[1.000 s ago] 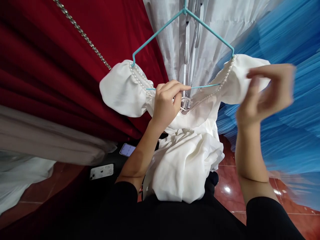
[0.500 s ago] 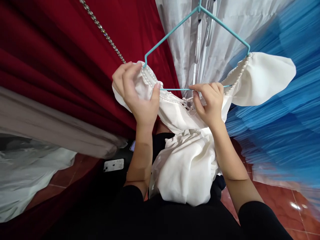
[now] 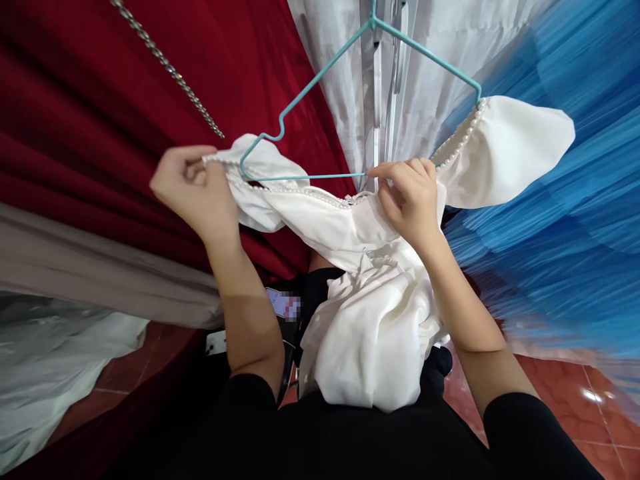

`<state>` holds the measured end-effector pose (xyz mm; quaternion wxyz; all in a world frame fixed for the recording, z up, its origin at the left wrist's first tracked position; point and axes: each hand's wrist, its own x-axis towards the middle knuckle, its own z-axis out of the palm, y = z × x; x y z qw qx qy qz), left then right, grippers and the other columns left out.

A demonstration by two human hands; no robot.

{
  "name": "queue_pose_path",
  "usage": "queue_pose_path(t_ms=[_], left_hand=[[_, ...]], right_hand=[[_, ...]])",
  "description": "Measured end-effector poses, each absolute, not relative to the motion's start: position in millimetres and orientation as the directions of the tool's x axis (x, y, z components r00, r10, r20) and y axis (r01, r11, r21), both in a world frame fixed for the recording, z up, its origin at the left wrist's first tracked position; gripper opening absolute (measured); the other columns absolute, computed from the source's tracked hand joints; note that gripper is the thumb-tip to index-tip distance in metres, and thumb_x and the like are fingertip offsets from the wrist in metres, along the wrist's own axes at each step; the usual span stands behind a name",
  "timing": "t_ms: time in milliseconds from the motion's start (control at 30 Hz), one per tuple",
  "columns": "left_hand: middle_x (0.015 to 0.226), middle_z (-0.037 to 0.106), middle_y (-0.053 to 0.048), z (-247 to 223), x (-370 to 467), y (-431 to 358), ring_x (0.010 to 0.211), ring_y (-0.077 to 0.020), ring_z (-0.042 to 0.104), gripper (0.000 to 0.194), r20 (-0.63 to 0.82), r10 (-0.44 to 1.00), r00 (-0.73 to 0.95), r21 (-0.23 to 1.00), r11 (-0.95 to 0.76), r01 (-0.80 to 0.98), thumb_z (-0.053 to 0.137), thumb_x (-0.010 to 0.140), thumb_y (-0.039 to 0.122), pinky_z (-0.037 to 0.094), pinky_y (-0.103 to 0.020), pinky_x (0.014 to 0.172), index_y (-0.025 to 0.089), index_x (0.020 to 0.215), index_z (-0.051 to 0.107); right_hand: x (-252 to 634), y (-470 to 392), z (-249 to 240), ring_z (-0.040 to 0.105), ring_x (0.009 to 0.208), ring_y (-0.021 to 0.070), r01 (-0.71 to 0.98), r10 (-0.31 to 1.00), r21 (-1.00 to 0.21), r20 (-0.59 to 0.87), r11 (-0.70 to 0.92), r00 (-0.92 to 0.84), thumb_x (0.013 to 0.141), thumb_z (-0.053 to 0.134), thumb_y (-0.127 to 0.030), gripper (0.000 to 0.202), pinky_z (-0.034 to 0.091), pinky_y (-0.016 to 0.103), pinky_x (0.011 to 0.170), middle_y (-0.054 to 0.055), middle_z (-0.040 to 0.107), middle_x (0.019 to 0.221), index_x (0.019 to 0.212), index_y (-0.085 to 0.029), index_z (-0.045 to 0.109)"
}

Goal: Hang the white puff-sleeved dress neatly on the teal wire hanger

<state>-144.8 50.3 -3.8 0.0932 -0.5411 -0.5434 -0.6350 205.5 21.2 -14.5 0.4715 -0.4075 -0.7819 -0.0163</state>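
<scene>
A white dress (image 3: 370,353) with pearl-beaded edging lies bunched over my lap, its upper part raised in front of me. My left hand (image 3: 200,193) pinches the beaded shoulder edge and holds it out to the left, off the hanger's end. The turquoise hanger (image 3: 325,73) is in full view at that left corner, while its right arm sits inside the right shoulder, under the puffed white sleeve (image 3: 515,153). With its fingers closed, my right hand (image 3: 407,197) grips the hanger's thin bottom bar near the middle.
Red fabric (image 3: 150,87) hangs at the left with a jewelled strip (image 3: 175,73). White garments (image 3: 330,60) hang behind, blue tulle (image 3: 565,220) on the right. Two phones, one with a lit screen (image 3: 280,303) and one white (image 3: 216,343), lie left of my lap.
My left hand has moved left and drawn the dress's left shoulder off the hanger's end. The hanger has shifted slightly left with my right hand still on its bar.
</scene>
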Motion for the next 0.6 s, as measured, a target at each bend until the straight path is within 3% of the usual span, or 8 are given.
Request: queue_pose_path(t_ms=[100, 167, 233, 300, 367, 433, 600], left_hand=[[0.081, 0.072, 0.004, -35, -116, 22, 0.076, -0.0165, 0.074, 0.031, 0.708, 0.578, -0.406, 0.668, -0.362, 0.65, 0.079, 0.092, 0.05, 0.064, -0.041, 0.072, 0.024, 0.092, 0.064], [0.088, 0.079, 0.002, -45, -82, 5, 0.077, -0.0168, 0.076, 0.02, 0.674, 0.679, -0.291, 0.67, -0.396, 0.628, 0.073, 0.098, 0.044, 0.063, -0.034, 0.068, 0.024, 0.097, 0.072], [0.102, 0.083, -0.003, -41, -46, -9, 0.092, -0.0191, 0.079, 0.018, 0.722, 0.689, 0.056, 0.519, -0.594, 0.614, 0.061, 0.107, 0.033, 0.066, -0.037, 0.085, 0.024, 0.107, 0.077], [0.11, 0.083, -0.002, -24, -15, -18, 0.108, -0.0217, 0.079, 0.018, 0.807, 0.537, 0.245, 0.347, -0.767, 0.54, 0.06, 0.11, 0.026, 0.061, -0.043, 0.104, 0.029, 0.109, 0.078], [0.126, 0.08, -0.002, -6, 5, -18, 0.127, -0.0255, 0.073, 0.019, 0.836, 0.501, 0.225, 0.302, -0.761, 0.574, 0.062, 0.109, 0.023, 0.053, -0.049, 0.117, 0.033, 0.11, 0.078], [0.131, 0.078, -0.002, 7, 15, -11, 0.13, -0.0266, 0.071, 0.021, 0.802, 0.572, 0.171, 0.35, -0.683, 0.641, 0.062, 0.108, 0.021, 0.051, -0.05, 0.118, 0.032, 0.116, 0.077], [0.105, 0.082, -0.003, 0, 23, 6, 0.098, -0.0239, 0.075, 0.017, 0.766, 0.635, 0.095, 0.405, -0.593, 0.696, 0.064, 0.103, 0.015, 0.052, -0.042, 0.101, 0.025, 0.109, 0.077]], right_hand=[[201, 17, -14, 0.069, 0.101, 0.0238, 0.646, 0.627, -0.361, 0.742, 0.672, -0.237, 0.103, 0.046, -0.017, 0.036, 0.048, 0.05, 0.111, 0.001, 0.079, 0.113, 0.12, -0.032, 0.074], [198, 15, -15, 0.07, 0.105, 0.0241, 0.635, 0.62, -0.361, 0.746, 0.683, -0.243, 0.104, 0.046, -0.017, 0.036, 0.048, 0.05, 0.112, 0.001, 0.08, 0.118, 0.123, -0.032, 0.073], [196, 14, -15, 0.071, 0.109, 0.0239, 0.62, 0.603, -0.357, 0.761, 0.699, -0.241, 0.105, 0.047, -0.017, 0.035, 0.048, 0.049, 0.113, 0.001, 0.08, 0.12, 0.124, -0.031, 0.072], [197, 13, -14, 0.071, 0.109, 0.0233, 0.613, 0.591, -0.357, 0.774, 0.705, -0.229, 0.106, 0.048, -0.018, 0.031, 0.048, 0.048, 0.111, 0.001, 0.081, 0.119, 0.122, -0.031, 0.072], [199, 10, -10, 0.073, 0.109, 0.0228, 0.608, 0.593, -0.366, 0.775, 0.704, -0.22, 0.108, 0.05, -0.02, 0.028, 0.05, 0.048, 0.11, 0.0, 0.082, 0.117, 0.119, -0.031, 0.073], [202, 5, -4, 0.074, 0.109, 0.0234, 0.596, 0.61, -0.387, 0.759, 0.704, -0.227, 0.109, 0.05, -0.024, 0.026, 0.051, 0.051, 0.11, 0.0, 0.083, 0.117, 0.117, -0.031, 0.073], [213, -2, 11, 0.073, 0.123, 0.0284, 0.581, 0.595, -0.445, 0.8, 0.681, -0.084, 0.111, 0.048, -0.037, 0.025, 0.056, 0.059, 0.113, 0.004, 0.079, 0.122, 0.118, -0.035, 0.072]])
